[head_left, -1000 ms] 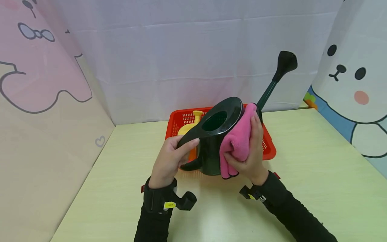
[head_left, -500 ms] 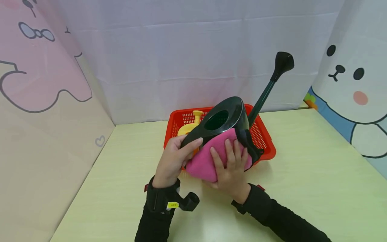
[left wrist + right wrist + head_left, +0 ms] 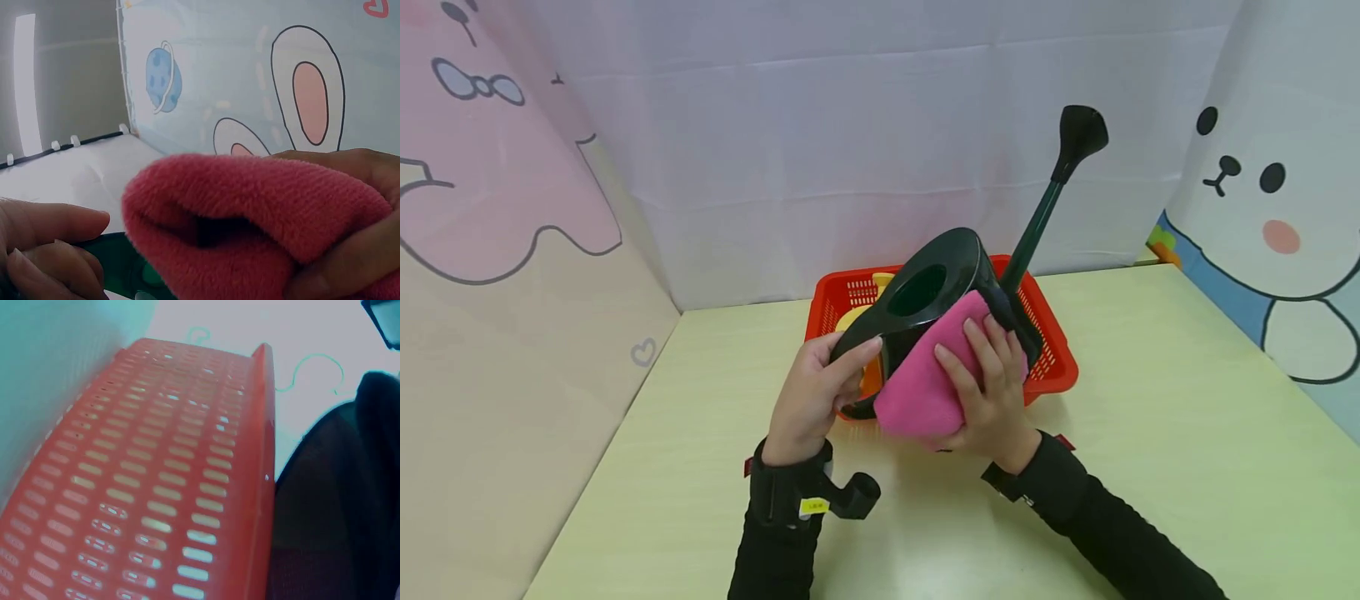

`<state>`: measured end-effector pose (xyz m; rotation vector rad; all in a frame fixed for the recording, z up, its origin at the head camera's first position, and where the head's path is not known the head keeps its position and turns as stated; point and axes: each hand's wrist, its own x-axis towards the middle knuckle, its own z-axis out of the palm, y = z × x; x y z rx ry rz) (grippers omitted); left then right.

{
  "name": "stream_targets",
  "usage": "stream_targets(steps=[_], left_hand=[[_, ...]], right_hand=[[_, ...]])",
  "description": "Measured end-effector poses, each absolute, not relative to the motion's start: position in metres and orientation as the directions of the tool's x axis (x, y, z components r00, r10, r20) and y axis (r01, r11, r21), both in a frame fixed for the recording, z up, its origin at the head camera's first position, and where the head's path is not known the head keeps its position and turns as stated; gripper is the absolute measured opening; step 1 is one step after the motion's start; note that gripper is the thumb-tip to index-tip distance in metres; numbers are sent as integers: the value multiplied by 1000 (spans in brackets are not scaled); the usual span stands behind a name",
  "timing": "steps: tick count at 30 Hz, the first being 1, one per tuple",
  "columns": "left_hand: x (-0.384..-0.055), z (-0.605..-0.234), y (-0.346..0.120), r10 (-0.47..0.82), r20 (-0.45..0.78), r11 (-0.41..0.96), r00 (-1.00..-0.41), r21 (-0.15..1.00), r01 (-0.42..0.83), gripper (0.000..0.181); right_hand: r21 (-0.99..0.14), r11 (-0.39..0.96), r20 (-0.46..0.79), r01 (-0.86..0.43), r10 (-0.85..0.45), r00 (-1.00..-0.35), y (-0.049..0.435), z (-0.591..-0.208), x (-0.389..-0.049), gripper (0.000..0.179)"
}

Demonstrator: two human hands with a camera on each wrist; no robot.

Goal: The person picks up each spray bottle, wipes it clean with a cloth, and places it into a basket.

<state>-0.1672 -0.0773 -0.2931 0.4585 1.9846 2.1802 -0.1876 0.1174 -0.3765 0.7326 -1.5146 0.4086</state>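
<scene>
A dark green watering can [image 3: 951, 250] is held tilted in front of the basket, its long spout pointing up and to the right. My left hand [image 3: 808, 392] grips its handle, thumb on top. My right hand [image 3: 988, 400] holds a folded pink cloth [image 3: 921, 392] with dark edging against the can's near side, fingers spread over it. In the left wrist view the cloth [image 3: 250, 200] fills the lower middle, thumb and fingers of the right hand around its right end. Part of the can's body is hidden behind the cloth.
Behind the can a red slotted basket [image 3: 1060, 358] stands on the pale wooden table [image 3: 737, 358]. A yellow object [image 3: 853, 317] in it is partly hidden by the can. White and printed curtains [image 3: 865, 150] enclose the table's back and sides.
The right hand has moved the cloth from the can's right side round to its near side, then slightly up. The can and its spout have shifted a little left in view.
</scene>
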Motion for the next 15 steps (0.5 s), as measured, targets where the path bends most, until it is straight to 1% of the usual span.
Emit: stream_targets(steps=[4, 9, 11, 15], left_hand=[[-167, -292, -80, 318, 123, -121, -940, 989, 88, 16], [-166, -292, -83, 324, 117, -121, -939, 989, 82, 17], [-165, -292, -84, 332, 117, -121, -936, 989, 81, 16], [-163, -291, -84, 358, 115, -126, -927, 989, 74, 14]], right_hand=[[81, 688, 993, -721, -117, 0, 124, -370, -192, 63], [-50, 561, 995, -826, -44, -90, 137, -361, -198, 68], [-136, 478, 988, -868, 4, -153, 142, -356, -200, 71], [-326, 261, 945, -909, 96, -312, 151, -349, -202, 75]])
